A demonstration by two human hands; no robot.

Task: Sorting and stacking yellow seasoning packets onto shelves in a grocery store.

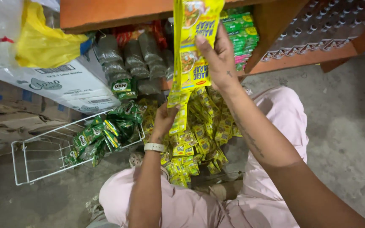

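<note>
I hold up a long strip of joined yellow sachets (192,46) in front of an orange shelf. My right hand (219,59) grips the strip high up, fingers pressed on a sachet. My left hand (164,119), with a white band at the wrist, pinches the strip's lower end. Below both hands lies a heap of more yellow sachet strips (197,135) on the floor between my knees, which are in pale pink trousers.
A white wire basket (39,162) lies on its side at the left, green sachet strips (106,133) spilling from it. Behind it stand a white carton (64,84), a yellow bag (43,42) and grey-green packets (132,59). Green packets (241,31) hang under the orange shelf (106,12). Concrete floor (343,126) lies to the right.
</note>
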